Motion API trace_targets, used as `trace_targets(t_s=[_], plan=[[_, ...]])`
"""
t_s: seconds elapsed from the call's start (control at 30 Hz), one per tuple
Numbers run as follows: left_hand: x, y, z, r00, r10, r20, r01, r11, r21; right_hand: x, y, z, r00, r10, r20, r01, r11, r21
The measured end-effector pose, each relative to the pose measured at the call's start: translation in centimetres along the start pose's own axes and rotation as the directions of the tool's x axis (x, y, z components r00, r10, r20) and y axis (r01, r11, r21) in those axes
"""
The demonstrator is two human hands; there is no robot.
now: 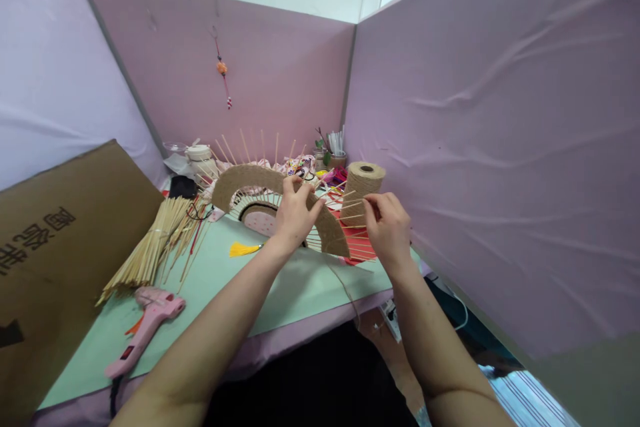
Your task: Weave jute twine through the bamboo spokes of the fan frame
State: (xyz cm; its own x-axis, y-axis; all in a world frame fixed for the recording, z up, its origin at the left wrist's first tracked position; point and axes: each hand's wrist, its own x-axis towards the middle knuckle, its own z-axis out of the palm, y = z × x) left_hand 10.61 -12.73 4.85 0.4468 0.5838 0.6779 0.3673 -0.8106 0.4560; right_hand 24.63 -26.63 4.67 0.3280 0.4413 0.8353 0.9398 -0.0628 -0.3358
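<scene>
A half-round fan frame [250,177] stands on the table, with a broad brown band of woven twine and thin sticks radiating past its outer edge. Its inner half-disc [260,222] is pink with small dots and a dark rim. My left hand [297,210] grips the top of the woven band, thumb on one side and fingers on the other. At the right end of the fan, my right hand [387,223] is closed in a pinch beside the stick tips; whether it holds a stick or a strand is unclear. Loose twine [345,283] trails from the band over the table edge.
A twine spool [365,180] stands behind the right-hand sticks. On the left lie a bundle of sticks [150,240], a pink glue gun [147,327] and a cardboard box [75,267]. A yellow tassel [243,249] lies before the fan. Pink partitions [280,67] enclose the table.
</scene>
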Motion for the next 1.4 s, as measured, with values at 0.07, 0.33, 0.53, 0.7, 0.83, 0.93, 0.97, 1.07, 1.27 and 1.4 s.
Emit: trace_targets(t_s=[0.07, 0.33, 0.53, 0.7, 0.83, 0.93, 0.97, 1.07, 1.27, 1.4], plan=[[0.0, 0.0, 0.0, 1.000, -0.002, -0.002, 0.002, 1.000, 0.000, 0.3, 0.5, 0.3, 0.999, 0.044, 0.027, -0.043, 0.999, -0.018], [0.0, 0.1, -0.1, 1.000, -0.013, 0.004, 0.013, 1.000, 0.016, -3.4, -0.9, 0.0, 0.998, 0.021, 0.057, -0.014, 0.994, -0.106], [0.1, 0.1, 0.1, 1.000, -0.016, 0.007, 0.016, 1.000, 0.005, -7.9, -1.6, 3.1, 0.958, -0.015, 0.286, 0.058, 0.988, -0.142], [0.3, -0.6, -0.2, 0.998, 0.050, 0.044, -0.048, 0.998, -0.026, -8.7, -1.6, 5.3, 0.941, 0.018, 0.338, 0.033, 0.989, -0.147], [-0.1, -1.9, -0.4, 0.987, 0.147, 0.059, -0.147, 0.989, -0.016, -8.6, -1.7, 5.4, 0.936, 0.021, 0.352, 0.015, 0.995, -0.101], [-0.9, -2.6, -0.1, 0.970, 0.244, -0.012, -0.244, 0.970, 0.020, -8.7, -1.8, 5.4, 0.939, 0.012, 0.342, 0.011, 0.998, -0.065], [-1.3, -2.7, 0.0, 0.959, 0.284, -0.026, -0.283, 0.959, 0.029, -8.7, -1.9, 5.5, 0.940, 0.011, 0.340, 0.010, 0.998, -0.062], [-2.0, -2.3, 0.6, 0.927, 0.375, 0.021, -0.375, 0.927, -0.002, -8.8, -1.9, 5.7, 0.939, 0.017, 0.344, 0.008, 0.997, -0.072], [-1.0, -0.6, 0.2, 0.928, 0.280, 0.245, -0.253, 0.958, -0.136, -9.0, -1.6, 5.9, 0.938, 0.000, 0.346, 0.021, 0.998, -0.058], [0.8, 0.2, -0.6, 0.901, 0.219, 0.374, -0.177, 0.974, -0.145, -9.2, -1.3, 5.9, 0.939, -0.002, 0.345, 0.016, 0.999, -0.035]])
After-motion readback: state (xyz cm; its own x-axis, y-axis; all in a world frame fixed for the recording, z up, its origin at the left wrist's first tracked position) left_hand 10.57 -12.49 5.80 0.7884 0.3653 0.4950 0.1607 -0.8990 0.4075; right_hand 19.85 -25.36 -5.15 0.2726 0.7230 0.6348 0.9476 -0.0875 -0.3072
